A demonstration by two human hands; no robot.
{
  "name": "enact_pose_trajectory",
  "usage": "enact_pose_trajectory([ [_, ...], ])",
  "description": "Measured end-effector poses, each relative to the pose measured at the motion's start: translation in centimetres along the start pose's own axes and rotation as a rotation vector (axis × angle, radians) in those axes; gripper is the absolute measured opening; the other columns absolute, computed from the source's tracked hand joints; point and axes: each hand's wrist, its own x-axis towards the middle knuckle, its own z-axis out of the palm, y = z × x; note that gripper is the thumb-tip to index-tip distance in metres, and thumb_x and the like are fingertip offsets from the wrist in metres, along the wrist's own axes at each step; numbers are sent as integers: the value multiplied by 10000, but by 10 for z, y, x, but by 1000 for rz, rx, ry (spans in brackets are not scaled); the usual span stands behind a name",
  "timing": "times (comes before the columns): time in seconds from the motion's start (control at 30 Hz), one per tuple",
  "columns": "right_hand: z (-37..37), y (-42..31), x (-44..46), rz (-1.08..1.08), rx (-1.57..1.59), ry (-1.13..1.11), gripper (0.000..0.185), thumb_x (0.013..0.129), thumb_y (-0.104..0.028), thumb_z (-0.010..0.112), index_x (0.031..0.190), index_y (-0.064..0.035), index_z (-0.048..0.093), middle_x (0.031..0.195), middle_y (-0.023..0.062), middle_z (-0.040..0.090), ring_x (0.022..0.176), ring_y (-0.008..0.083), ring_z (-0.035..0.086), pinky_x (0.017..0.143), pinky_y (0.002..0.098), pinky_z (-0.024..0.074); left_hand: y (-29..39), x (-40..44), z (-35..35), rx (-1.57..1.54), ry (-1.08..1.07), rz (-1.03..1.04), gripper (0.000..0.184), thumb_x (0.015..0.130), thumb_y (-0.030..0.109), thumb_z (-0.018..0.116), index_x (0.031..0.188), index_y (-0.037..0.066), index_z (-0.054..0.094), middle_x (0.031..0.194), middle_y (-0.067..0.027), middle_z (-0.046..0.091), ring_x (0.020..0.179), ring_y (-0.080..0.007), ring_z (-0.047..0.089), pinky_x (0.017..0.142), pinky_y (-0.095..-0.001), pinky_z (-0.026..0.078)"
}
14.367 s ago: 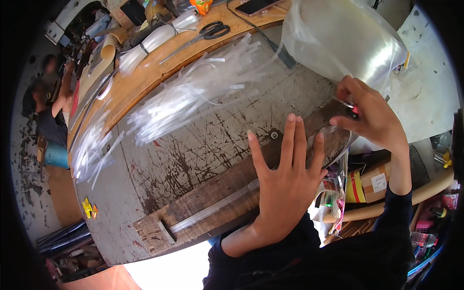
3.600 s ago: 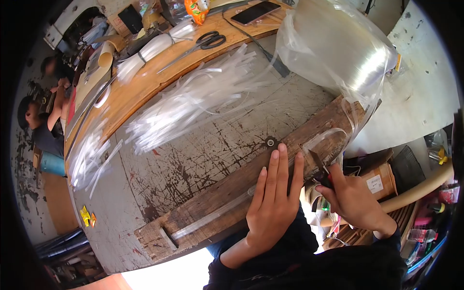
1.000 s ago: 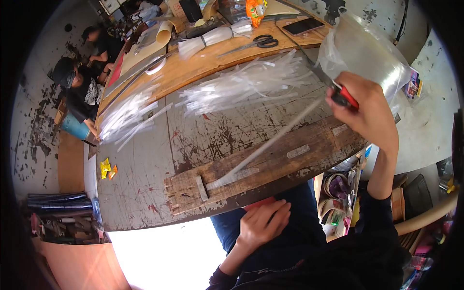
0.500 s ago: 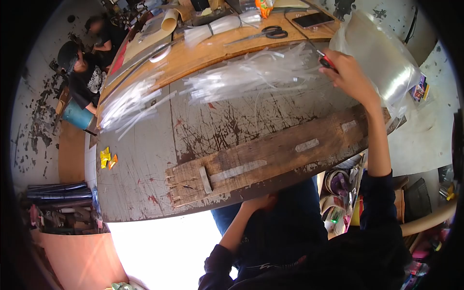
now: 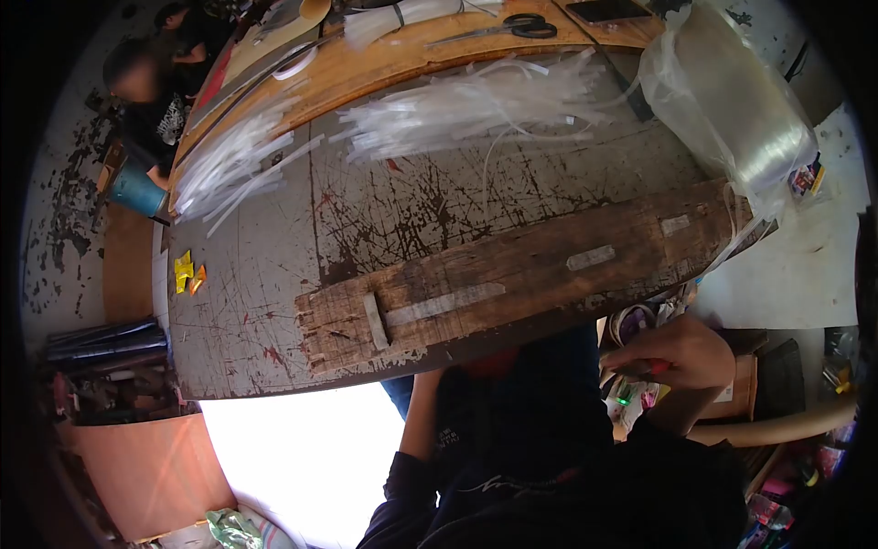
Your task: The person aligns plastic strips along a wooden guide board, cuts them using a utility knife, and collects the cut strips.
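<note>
My right hand [image 5: 681,355] is off the table's near right side, low by my body. Its fingers are closed around a small red-handled tool [image 5: 657,366]; the tool's working end is hard to make out. My left hand [image 5: 430,377] is in my lap under the table edge, its fingers hidden. Something red [image 5: 494,363] shows dimly beside it. Before me on the table lies a worn wooden board [image 5: 540,265] with tape patches and a small raised strip [image 5: 376,320] across its left end. Beyond it lies a spread pile of clear plastic strips [image 5: 457,110].
More strips [image 5: 238,165] lie at left near yellow wrappers [image 5: 184,272]. Scissors [image 5: 512,27], a tape roll [image 5: 296,62] and a phone [image 5: 608,9] rest on the raised wooden ledge. A clear plastic roll [image 5: 741,101] stands at right. Two people sit at far left.
My right hand has come down from beside the strips to below the table's near edge, still holding the red-handled tool. The view has tilted downward slightly. The left hand stays in my lap.
</note>
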Motion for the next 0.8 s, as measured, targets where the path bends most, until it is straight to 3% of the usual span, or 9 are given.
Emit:
enact_pose_trajectory([
  [0.07,31,25,15,111,11,-131,339,705,-84,617,1042,-82,580,959,88,609,830,256,598,733,335,471,-12,-5,-12,31,66,-85,276,776,171,564,1028,62,542,1042,-185,549,958,-312,538,807,-400,421],
  [0.2,89,66,35,98,-24,-78,303,742,-107,589,1045,-100,571,987,99,591,876,277,579,775,347,459,-17,-25,-36,49,122,-153,256,777,161,559,1011,59,551,1048,-176,550,948,-306,543,803,-394,426],
  [0.3,105,61,51,186,-63,-24,314,771,-129,568,1082,-95,539,1000,124,574,938,293,551,789,362,445,19,-49,-55,-66,72,17,242,778,154,555,999,57,557,1052,-170,551,940,-302,547,800,-389,429],
  [0.37,104,44,67,393,-53,-37,340,800,-167,542,1122,-72,491,976,151,573,938,309,548,798,379,434,55,-63,-70,-205,-18,185,233,778,149,553,991,55,562,1055,-165,552,935,-299,549,798,-385,431],
  [0.43,106,42,75,352,43,-36,345,807,-184,534,1126,-67,478,960,159,576,913,316,555,793,390,434,89,-73,-79,-324,-58,331,224,779,144,550,983,54,566,1058,-161,552,930,-296,551,796,-382,434],
  [0.53,115,46,79,254,177,-35,343,818,-223,525,1117,-64,474,925,164,583,870,322,568,787,406,432,117,-93,-89,-427,31,481,108,789,60,539,888,39,577,912,-146,589,823,-310,576,711,-356,454],
  [0.6,113,52,74,198,215,-40,337,821,-246,524,1103,-66,483,906,162,588,852,322,573,785,410,432,123,-103,-109,-430,55,460,91,792,68,552,874,33,569,855,-138,588,781,-310,582,682,-353,457],
  [0.67,102,57,64,260,228,-337,338,826,-263,533,1103,-74,490,899,151,596,857,298,583,760,382,445,121,-113,-126,-439,75,438,81,794,76,565,859,28,561,798,-130,587,738,-310,588,653,-349,461],
  [0.8,100,48,49,288,152,-212,341,823,-292,549,1089,-84,503,901,129,605,817,275,601,708,349,457,124,-129,-135,-591,-169,430,112,795,120,593,856,39,547,780,-101,586,678,-247,613,578,-318,472],
])
